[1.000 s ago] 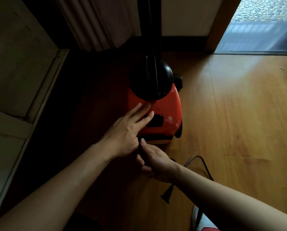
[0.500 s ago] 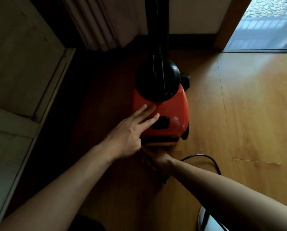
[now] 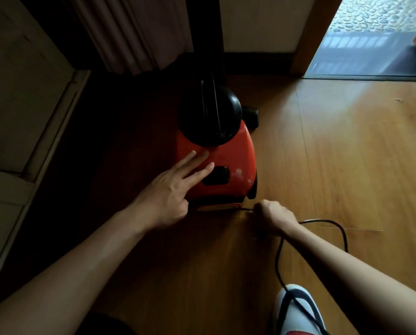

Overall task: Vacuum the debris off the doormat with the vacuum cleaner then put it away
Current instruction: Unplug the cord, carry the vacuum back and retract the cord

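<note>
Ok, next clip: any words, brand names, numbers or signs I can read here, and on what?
No readable text anywhere in this frame.
Vacuum cleaner: plain red body, no brand or label visible.
Black panel on its top: any marking is too dark to make out.
Shoe: coloured stripes only, no letters.
Cord: no print visible.

bare forearms [image 3: 86,269], seemingly white striped shoe [image 3: 291,316]
</note>
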A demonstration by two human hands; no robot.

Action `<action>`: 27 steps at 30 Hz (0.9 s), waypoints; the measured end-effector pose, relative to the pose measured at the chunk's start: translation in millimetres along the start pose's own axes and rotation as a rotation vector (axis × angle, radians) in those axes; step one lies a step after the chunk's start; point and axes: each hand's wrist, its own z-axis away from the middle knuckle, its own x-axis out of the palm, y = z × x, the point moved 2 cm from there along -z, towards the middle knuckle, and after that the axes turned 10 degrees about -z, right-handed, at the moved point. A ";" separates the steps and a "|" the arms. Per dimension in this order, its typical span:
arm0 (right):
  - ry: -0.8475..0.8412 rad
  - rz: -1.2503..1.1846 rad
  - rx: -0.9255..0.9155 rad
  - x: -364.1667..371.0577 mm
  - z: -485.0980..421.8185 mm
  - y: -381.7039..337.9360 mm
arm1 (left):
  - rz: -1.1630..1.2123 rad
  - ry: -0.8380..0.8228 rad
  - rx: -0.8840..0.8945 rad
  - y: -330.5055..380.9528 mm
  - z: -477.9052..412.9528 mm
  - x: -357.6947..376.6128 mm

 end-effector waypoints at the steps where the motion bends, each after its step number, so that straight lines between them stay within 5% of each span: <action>1: 0.016 -0.099 0.046 -11.5 6.6 10.0 | 0.001 0.000 0.003 -0.2 0.4 0.1; 4: -0.001 -0.873 0.105 -37.9 40.2 25.8 | 0.000 -0.005 0.006 -1.8 1.1 1.1; 7: -0.073 -1.236 0.043 -53.6 72.2 12.1 | -0.015 -0.003 0.012 -1.3 -0.4 3.2; 18: -0.437 -1.345 -0.402 -25.6 106.2 -76.7 | -0.075 -0.023 -0.050 8.5 -0.5 -1.3; 27: -0.542 -1.185 -0.225 47.3 95.5 -129.6 | -0.037 -0.059 -0.067 15.6 -0.7 -4.5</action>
